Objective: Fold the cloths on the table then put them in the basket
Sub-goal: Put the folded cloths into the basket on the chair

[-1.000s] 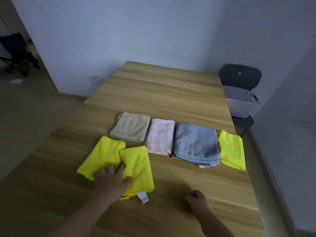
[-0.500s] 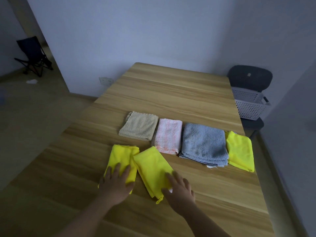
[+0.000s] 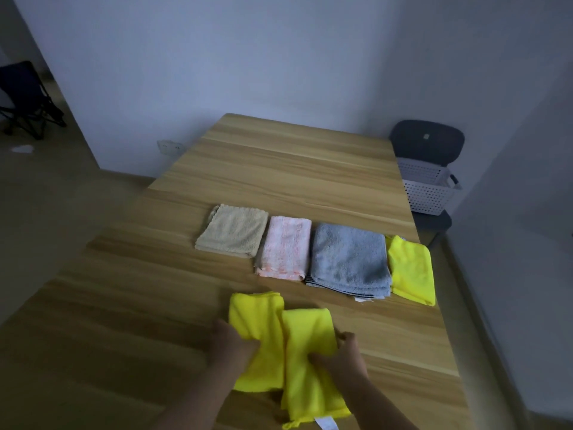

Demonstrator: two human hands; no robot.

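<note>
Left grip [image 3: 231, 344] clamping on left near cloth [image 3: 257, 321], right grip [image 3: 345, 356] pinching right near cloth [image 3: 310, 342]. Both bunching; folds probably slipping open if lifted together toward basket [image 3: 428, 193], far right.

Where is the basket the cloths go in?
In the head view, the white basket sits on the dark chair off the table's far right edge, beyond the folded yellow cloth at the right end of the row.

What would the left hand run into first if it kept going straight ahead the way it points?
The left hand grips the near yellow cloth. Past that cloth comes a strip of table, then probably the folded pink cloth, though its exact heading is hard to judge from this view.
</note>
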